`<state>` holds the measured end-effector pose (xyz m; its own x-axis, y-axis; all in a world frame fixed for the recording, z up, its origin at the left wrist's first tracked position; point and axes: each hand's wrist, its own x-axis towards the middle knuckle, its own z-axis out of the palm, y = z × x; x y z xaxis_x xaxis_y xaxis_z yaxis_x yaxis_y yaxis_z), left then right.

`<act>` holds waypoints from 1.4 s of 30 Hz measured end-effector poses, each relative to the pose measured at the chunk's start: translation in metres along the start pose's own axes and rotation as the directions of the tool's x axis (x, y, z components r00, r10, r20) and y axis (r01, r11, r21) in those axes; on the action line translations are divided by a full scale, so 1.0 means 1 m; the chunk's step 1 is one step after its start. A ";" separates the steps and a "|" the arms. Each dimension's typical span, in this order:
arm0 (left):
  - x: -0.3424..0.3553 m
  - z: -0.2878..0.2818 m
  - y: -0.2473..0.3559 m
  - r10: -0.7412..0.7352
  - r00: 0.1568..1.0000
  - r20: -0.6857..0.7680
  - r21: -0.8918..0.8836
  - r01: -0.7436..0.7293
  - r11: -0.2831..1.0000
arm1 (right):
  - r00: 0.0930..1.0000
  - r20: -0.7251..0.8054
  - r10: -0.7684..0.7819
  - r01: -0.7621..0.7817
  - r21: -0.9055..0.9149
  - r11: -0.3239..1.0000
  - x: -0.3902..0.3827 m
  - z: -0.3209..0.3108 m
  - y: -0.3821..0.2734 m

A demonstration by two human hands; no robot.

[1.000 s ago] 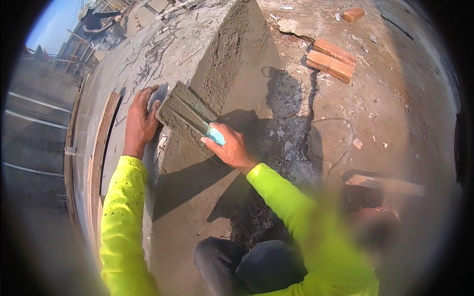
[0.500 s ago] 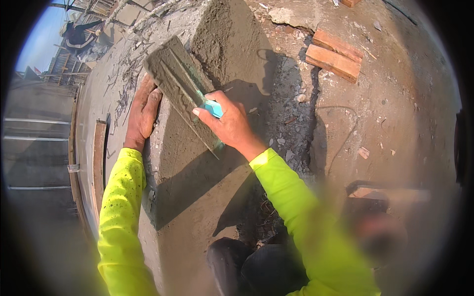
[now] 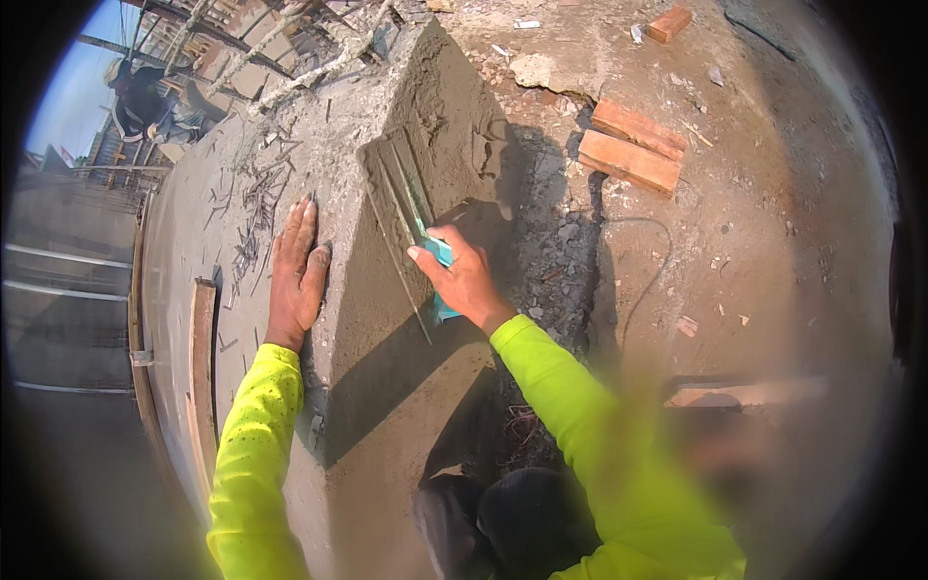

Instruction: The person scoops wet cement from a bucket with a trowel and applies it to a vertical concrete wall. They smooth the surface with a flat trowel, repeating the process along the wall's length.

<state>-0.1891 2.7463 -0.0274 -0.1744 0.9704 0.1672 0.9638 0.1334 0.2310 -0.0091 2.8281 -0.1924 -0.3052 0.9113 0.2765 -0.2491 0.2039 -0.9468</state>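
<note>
float (image 3: 399, 208) gripped in right hand (image 3: 466, 280) at side of concrete block (image 3: 372, 387), left hand (image 3: 296, 280) laid flat, thumb spread, by top edge

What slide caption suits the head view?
Right hand holds a trowel against the side of a concrete ledge; left hand rests on top.

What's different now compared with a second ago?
The rectangular, cement-smeared grey trowel with the turquoise handle has turned more edge-on, toward the side face of the grey concrete block, leaving a gap from the left hand. That hand's fingers, bent before, now lie straighter on top. The right hand grips the handle throughout; the two reddish-brown rectangular bricks stayed put.
</note>
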 end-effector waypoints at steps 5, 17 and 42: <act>0.000 -0.016 0.011 -0.034 0.999 0.018 0.025 0.033 0.999 | 0.998 0.049 0.038 -0.038 0.007 0.999 0.055 -0.004 -0.043; 0.021 -0.016 0.017 -0.068 0.996 0.063 0.052 0.065 0.997 | 0.998 -0.051 0.047 -0.050 -0.071 0.996 0.177 -0.046 -0.029; 0.042 0.003 0.031 -0.040 0.997 0.066 0.029 0.039 0.999 | 0.943 -0.104 0.317 -0.327 -0.089 0.941 0.110 -0.053 0.068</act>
<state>-0.1656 2.7919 -0.0162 -0.1995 0.9754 0.0939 0.9617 0.1765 0.2097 -0.0113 2.9615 -0.2353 -0.2712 0.9608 -0.0569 -0.0527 -0.0739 -0.9959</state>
